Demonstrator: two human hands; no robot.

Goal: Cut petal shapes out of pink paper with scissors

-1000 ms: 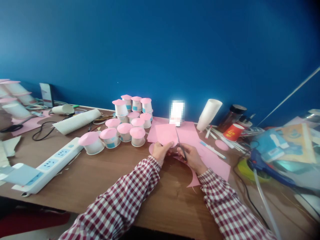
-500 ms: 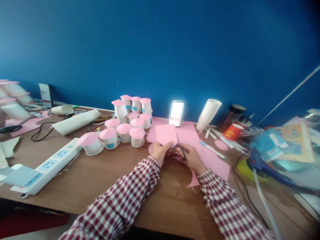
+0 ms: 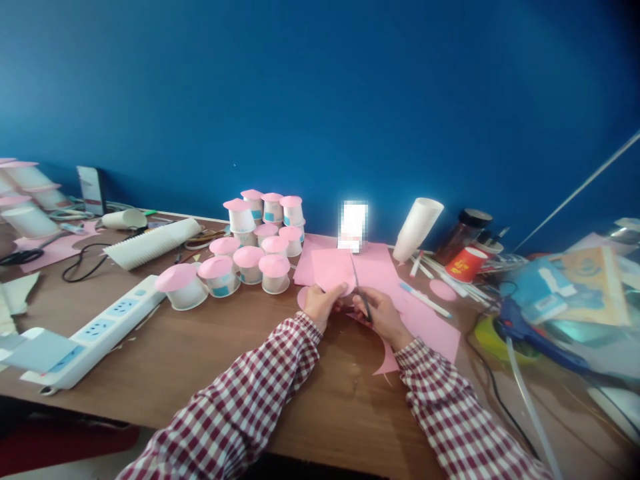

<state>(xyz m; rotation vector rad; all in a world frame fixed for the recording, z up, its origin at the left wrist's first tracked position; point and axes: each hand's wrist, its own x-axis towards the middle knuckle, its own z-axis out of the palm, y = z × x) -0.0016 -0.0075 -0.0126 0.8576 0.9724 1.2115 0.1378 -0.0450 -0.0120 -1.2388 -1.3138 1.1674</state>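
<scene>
My left hand [image 3: 323, 303] grips a piece of pink paper [image 3: 331, 268] by its near edge, thumb on top. In my right hand [image 3: 383, 313] is a pair of scissors [image 3: 355, 270], its dark blades pointing away from me along the right edge of the paper. The fingers of the right hand are closed around the handles, which are mostly hidden. Beneath both hands lie larger pink sheets [image 3: 435, 327] and a curved pink offcut [image 3: 387, 360]. To the left stand several white paper cups [image 3: 274, 283] with pink cone-shaped tops [image 3: 177, 277].
A white power strip [image 3: 107, 327] lies at the left, near a stack of white cups [image 3: 155, 243]. Another cup stack [image 3: 417, 230] leans at the back. On the right are a red cup [image 3: 466, 265], a dark jar [image 3: 460, 233], pens [image 3: 425, 300] and a blue glue gun [image 3: 540, 340].
Almost nothing differs. The pink paper and the scissors have shifted very slightly; both hands keep their hold and place.
</scene>
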